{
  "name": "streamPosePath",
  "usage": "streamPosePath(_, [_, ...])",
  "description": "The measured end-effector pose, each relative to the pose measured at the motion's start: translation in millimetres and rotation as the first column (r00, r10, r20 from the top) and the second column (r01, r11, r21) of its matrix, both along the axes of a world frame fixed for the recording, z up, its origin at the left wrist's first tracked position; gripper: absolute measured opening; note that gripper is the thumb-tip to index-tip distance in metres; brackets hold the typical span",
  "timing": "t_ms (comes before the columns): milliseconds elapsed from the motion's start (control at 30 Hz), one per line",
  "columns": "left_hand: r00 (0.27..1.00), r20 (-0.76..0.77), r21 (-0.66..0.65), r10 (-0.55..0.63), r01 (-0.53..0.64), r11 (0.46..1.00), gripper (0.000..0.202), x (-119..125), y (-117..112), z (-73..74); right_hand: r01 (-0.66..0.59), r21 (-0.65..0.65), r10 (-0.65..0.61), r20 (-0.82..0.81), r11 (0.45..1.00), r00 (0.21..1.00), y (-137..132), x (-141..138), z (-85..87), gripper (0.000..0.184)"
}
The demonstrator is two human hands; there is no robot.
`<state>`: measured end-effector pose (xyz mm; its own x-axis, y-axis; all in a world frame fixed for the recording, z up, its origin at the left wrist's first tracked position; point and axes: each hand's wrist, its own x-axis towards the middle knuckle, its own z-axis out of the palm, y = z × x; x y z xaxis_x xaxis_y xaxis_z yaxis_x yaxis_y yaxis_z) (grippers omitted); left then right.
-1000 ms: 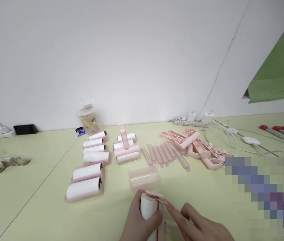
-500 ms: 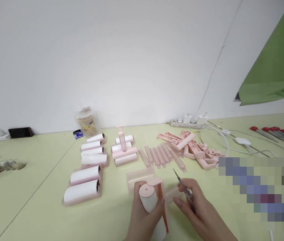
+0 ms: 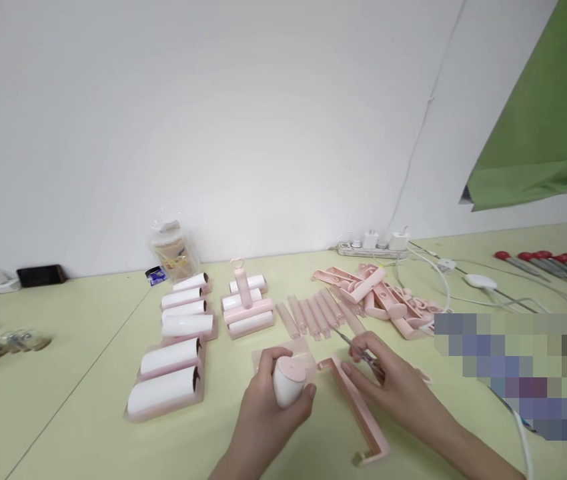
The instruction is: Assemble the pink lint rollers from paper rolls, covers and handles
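Roll in left grip, pointed tool in right, pink frame between

Left grip [image 3: 269, 401]: fingers and thumb wrap around the white roll [image 3: 286, 392], whose pink end cap [image 3: 292, 369] faces up, slightly tilted. Right grip [image 3: 394, 381]: pinches a slim pointed metal tool [image 3: 348, 341], tip directed away from the body. Exact tool type is unclear.

Pink frame [image 3: 352, 399] lies between the 2 grips, apart from the roll. Whether the right grip touches it, I cannot tell. A clear cover [image 3: 304, 349] sits just beyond the left grip, partly hidden by it.

Handling notes (judgement): hold the roll by its side, with even, light pressure, so its surface does not crease. Leave the cap uncovered so its fit can be checked. Keep the tool tip well clear of the left fingers and the roll face. Steady the frame before working near its bent ends; the thin arms could flex or mark under a hard point.

Labels: the bagged package [image 3: 176, 253], far beyond the left grip, bears yellow print, too small to read. The blue packet [image 3: 156, 275] beside it is likewise illegible. No brand is readable on the roll, cap or frame.
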<state>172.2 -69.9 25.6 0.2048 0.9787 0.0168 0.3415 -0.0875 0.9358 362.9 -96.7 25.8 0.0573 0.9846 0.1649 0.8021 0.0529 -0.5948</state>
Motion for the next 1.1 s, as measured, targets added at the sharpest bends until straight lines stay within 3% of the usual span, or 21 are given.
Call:
streamPosePath(133, [0.949, -0.309, 0.126, -0.056, 0.099, 0.987, 0.031, -11.1, 4.8, 4.4, -0.303, 0.015, 0.299, -0.220, 0.953, 0.929, 15.4, -26.5, 29.0, 0.019])
streamPosePath(233, [0.906, -0.422, 0.214, -0.020, 0.121, 0.969, 0.024, -16.9, 9.0, 4.8, -0.411, 0.059, 0.412, -0.243, 0.910, 0.878, 27.3, -43.8, 36.9, 0.020])
streamPosePath(467, [0.865, -0.500, 0.334, 0.034, 0.157, 0.929, 0.019, -25.0, 18.5, 0.4, -0.438, 0.036, 0.435, -0.204, 0.899, 0.877, 43.5, -55.7, 32.4, 0.020])
streamPosePath(633, [0.817, -0.577, 0.301, 0.025, 0.183, 0.936, 0.018, -23.8, 18.6, 4.4, -0.454, 0.002, 0.438, -0.263, 0.891, 0.859, 49.6, -54.4, 28.7, 0.019])
streamPosePath(800, [0.816, -0.577, 0.210, 0.041, 0.100, 0.972, 0.025, -23.8, 17.1, 11.0, -0.368, -0.046, 0.334, -0.330, 0.929, 0.883, 65.3, -42.4, 18.3, 0.019])
streamPosePath(900, [0.868, -0.495, 0.167, 0.037, 0.053, 0.985, 0.027, -28.6, 18.3, 18.2, -0.377, -0.070, 0.335, -0.333, 0.924, 0.882, 72.0, -34.2, 15.5, 0.020])
streamPosePath(1000, [0.939, -0.345, 0.187, -0.008, 0.077, 0.979, 0.030, -32.2, 22.2, 27.6, -0.374, -0.037, 0.337, -0.359, 0.927, 0.870, 72.6, -28.4, 24.3, 0.026])
streamPosePath(1100, [0.975, -0.217, 0.234, -0.052, 0.104, 0.967, 0.037, -27.3, 29.1, 35.1, -0.329, 0.084, 0.333, -0.412, 0.941, 0.848, 69.5, -25.5, 45.5, 0.040])
